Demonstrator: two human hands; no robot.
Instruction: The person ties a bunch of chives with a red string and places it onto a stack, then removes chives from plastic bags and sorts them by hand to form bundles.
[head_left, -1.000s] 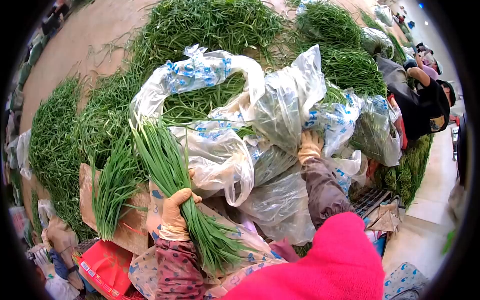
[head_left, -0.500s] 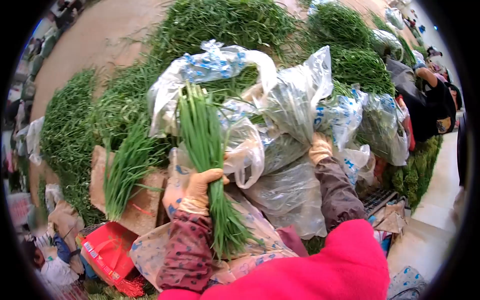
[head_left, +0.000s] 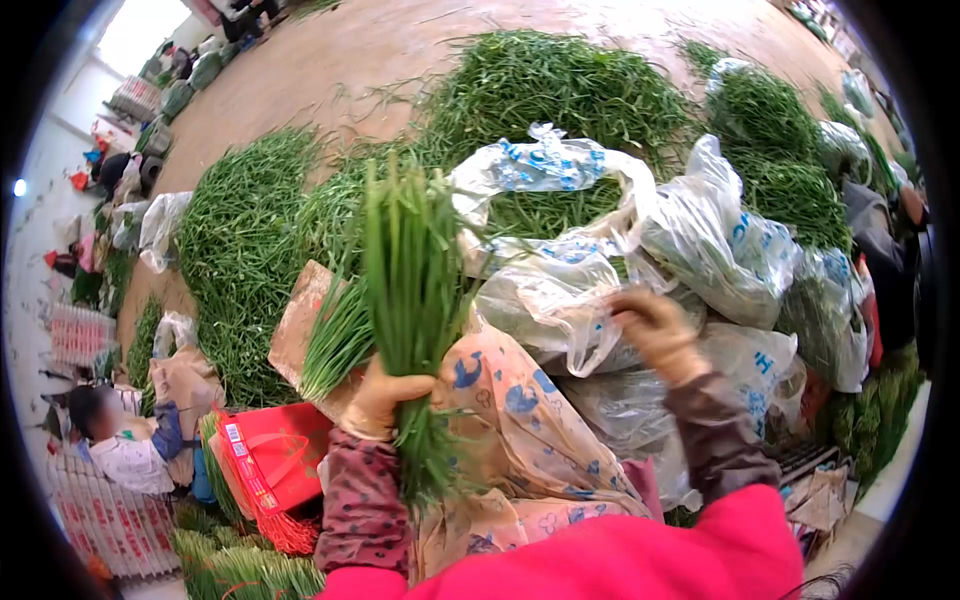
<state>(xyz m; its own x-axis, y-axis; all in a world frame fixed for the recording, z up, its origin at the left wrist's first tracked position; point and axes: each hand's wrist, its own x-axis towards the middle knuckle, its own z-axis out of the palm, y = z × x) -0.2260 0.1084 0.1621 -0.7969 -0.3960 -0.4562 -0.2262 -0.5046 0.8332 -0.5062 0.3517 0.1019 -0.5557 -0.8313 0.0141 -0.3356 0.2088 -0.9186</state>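
My gloved left hand [head_left: 388, 393] is wrapped around a bunch of chives [head_left: 408, 285], held upright with the pale cut ends at the top. My gloved right hand [head_left: 658, 332] is beside the loose handle of a white plastic bag [head_left: 592, 335]. Its fingers are bent and smeared by motion, so I cannot tell whether they grip the handle. A smaller bunch of chives [head_left: 340, 340] lies against a brown cardboard piece [head_left: 300, 315] just left of the held bunch. To the right of the open bag, another clear plastic bag [head_left: 715, 250] slumps over with greens inside.
Heaps of loose chives [head_left: 250, 270] cover the floor ahead and to the left. A red gift bag [head_left: 290, 455] stands by my left forearm. Patterned cloth [head_left: 520, 400] covers my lap. A person [head_left: 125, 440] sits at far left; another person's dark clothing [head_left: 895, 280] shows at right.
My right hand has let go of the clear bag's gathered neck and moved left to the white bag's handle. That neck has slumped. The chives in my left hand are more upright. The view has shifted left.
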